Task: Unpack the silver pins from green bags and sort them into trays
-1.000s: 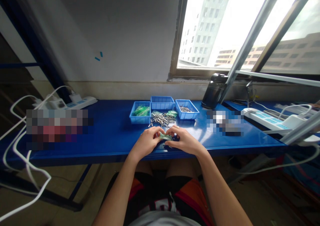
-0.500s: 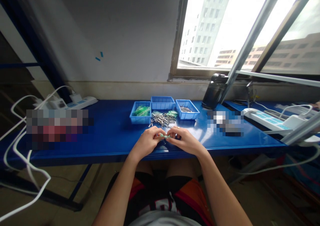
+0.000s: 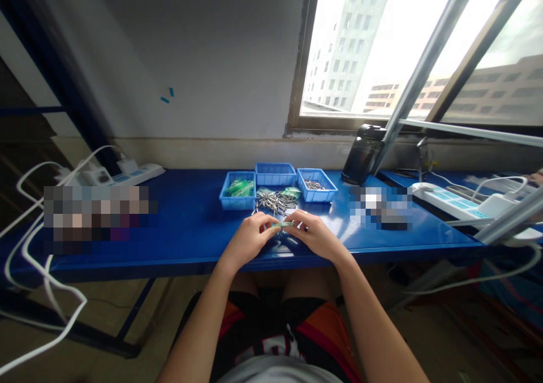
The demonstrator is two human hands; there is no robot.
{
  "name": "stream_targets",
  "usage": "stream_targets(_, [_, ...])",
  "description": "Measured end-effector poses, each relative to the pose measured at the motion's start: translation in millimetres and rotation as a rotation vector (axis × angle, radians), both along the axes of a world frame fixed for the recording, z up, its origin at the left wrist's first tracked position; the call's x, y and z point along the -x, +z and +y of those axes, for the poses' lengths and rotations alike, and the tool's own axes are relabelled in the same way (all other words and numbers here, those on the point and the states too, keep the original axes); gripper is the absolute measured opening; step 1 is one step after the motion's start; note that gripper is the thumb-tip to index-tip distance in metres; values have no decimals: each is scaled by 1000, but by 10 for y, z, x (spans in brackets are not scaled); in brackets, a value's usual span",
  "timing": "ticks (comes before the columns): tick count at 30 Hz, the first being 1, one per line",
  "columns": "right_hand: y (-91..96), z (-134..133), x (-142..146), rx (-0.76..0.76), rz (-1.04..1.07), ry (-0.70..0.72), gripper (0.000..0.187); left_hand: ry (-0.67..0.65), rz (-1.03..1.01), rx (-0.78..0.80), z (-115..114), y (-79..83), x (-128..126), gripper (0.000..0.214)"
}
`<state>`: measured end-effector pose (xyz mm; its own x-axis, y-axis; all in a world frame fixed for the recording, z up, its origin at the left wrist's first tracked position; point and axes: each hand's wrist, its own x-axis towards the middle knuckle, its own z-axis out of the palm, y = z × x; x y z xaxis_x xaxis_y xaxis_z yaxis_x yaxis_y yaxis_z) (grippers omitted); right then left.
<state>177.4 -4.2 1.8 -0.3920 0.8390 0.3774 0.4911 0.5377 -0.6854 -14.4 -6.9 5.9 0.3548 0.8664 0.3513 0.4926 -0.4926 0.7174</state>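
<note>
Stretching across the head view is a glossy blue counter (image 3: 178,230), running along a grey wall under a wide window (image 3: 407,49) that is showing pale buildings outside; a black jug (image 3: 363,154) is standing at the sill beside a slanting metal bar. Three small blue bins are sitting in a row near the middle: the left bin (image 3: 237,190) is holding green packets, the middle bin (image 3: 275,175) is looking bare from here, the right bin (image 3: 317,185) is holding small metal parts; just in front of them a loose heap of metal pins (image 3: 275,201) is lying on the counter. White power strips and trailing cables are lying at both ends; one strip (image 3: 138,173) is resting at the left, another (image 3: 453,201) at the right. Near the front edge, the left hand (image 3: 249,240) and the right hand (image 3: 314,236) are meeting, fingers curled and pinching a small green packet (image 3: 283,224) between them, just above the counter and just in front of the pins; what the packet holds is too small to tell. Below, the person's knees are showing under the counter.
</note>
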Motion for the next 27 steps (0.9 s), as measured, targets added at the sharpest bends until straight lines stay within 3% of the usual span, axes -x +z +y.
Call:
stream_targets(5, [11, 7, -23, 49, 37, 24, 22, -9, -9, -30, 0, 17, -1, 23])
stream_targets(12, [-35, 28, -27, 58, 81, -41, 22, -35, -83, 108, 4, 14, -7, 23])
stream_targets(20, [-49, 76, -30, 51, 182, -144, 25, -51, -77, 82, -25, 30, -7, 23])
stream_targets(24, [14, 23, -16, 94, 98, -19, 23, -71, -67, 28, -35, 40, -7, 26])
stream_targets(27, [49, -12, -2, 110, 48, 25, 32, -110, -85, 5, -32, 39, -7, 27])
